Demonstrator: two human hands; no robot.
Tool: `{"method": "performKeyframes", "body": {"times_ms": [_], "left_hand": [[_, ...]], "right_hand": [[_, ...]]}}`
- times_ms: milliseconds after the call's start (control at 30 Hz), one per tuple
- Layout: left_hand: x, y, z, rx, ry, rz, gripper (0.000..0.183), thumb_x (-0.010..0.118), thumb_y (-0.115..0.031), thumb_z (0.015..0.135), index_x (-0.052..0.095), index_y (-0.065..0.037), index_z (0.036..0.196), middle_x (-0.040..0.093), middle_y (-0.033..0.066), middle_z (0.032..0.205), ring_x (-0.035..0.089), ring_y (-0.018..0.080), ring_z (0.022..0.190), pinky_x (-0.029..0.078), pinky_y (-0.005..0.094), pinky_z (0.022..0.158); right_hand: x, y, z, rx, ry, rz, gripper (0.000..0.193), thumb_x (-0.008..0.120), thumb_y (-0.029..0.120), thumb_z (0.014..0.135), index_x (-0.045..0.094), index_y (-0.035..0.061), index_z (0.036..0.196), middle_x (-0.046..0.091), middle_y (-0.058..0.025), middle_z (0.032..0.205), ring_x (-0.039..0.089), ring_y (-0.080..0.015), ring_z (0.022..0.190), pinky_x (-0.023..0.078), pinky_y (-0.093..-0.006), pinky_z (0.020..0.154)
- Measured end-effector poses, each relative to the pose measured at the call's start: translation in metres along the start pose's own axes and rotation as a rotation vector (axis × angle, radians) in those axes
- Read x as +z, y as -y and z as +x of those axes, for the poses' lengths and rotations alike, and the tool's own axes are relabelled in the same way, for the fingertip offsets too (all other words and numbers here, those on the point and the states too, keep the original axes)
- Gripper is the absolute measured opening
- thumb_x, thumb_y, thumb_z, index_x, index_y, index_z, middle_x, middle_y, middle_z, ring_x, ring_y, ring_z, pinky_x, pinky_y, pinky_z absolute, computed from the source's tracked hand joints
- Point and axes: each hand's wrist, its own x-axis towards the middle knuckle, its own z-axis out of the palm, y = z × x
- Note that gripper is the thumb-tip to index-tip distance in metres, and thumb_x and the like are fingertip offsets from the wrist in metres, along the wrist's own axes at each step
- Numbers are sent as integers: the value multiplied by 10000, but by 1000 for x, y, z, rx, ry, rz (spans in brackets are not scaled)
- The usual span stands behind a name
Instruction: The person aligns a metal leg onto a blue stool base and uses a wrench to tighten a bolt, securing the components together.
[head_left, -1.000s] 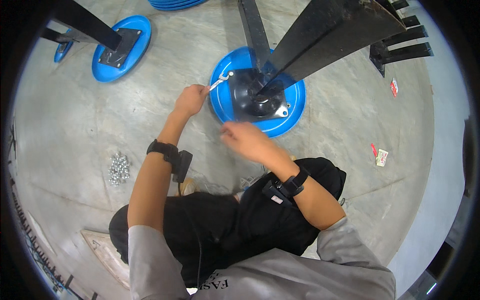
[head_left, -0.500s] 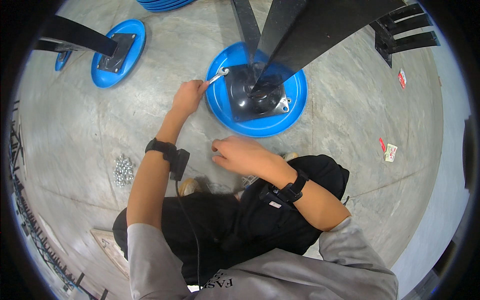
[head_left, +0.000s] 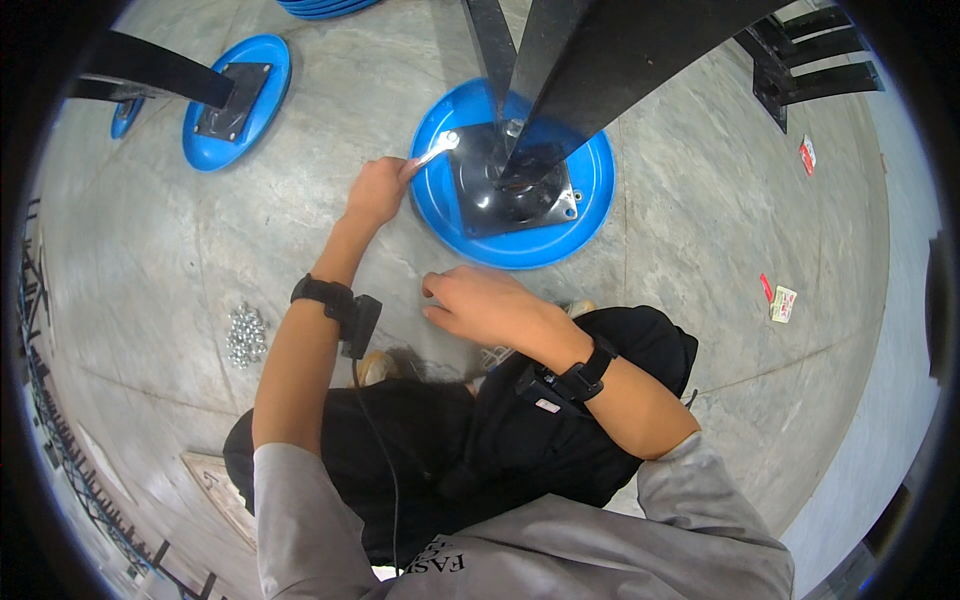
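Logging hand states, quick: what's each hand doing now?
Left hand: closed on a wrench, its head at a corner of the black plate.
Right hand: loosely curled; whether it holds anything cannot be told.

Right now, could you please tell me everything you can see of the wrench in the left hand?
The wrench is a slim, silvery tool that looks like shiny metal. The left-hand grip is closed around its near end, hiding that part. Its visible shaft slants up to the right, over the rim of the blue disc, and its head is at the upper-left corner of the black plate. Glare hides the head's exact fit there.
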Motion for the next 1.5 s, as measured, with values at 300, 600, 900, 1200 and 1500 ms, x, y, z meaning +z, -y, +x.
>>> {"method": "performKeyframes", "body": {"times_ms": [300,600,900,1200,1500], "left_hand": [[-7,10,16,-25,136,-188,566,477,-468,875,577,32,629,509,110,510,504,192,469,408,328,482],[-22,0,19,67,334,-254,554,458,-507,877,486,-69,538,396,-8,457,326,98,375,235,259,346],[-15,19,31,-183,341,-250,612,471,-517,857,528,-15,512,442,50,449,413,154,430,345,319,455],[-5,17,29,-124,305,-264,621,454,-527,873,498,-39,492,421,30,447,387,126,415,307,279,436],[10,17,8,34,-15,114,514,482,-487,848,617,2,760,617,174,712,597,339,699,453,390,652]], "right_hand": [[-1,3,1,41,62,8,253,522,200,800,578,-44,842,620,-216,801,604,-374,795,478,-436,730],[-1,-2,-4,75,69,17,260,526,213,800,586,-34,858,624,-209,799,610,-368,787,480,-434,727],[5,-1,-4,30,104,-10,232,551,219,796,572,-10,831,611,-189,757,596,-368,764,459,-446,696],[7,-2,-6,-16,67,5,239,559,217,778,573,-17,823,608,-195,764,593,-374,764,458,-455,689],[-46,-31,-18,248,-85,60,330,562,300,790,640,-16,844,627,-204,882,605,-377,808,486,-427,723]]}}
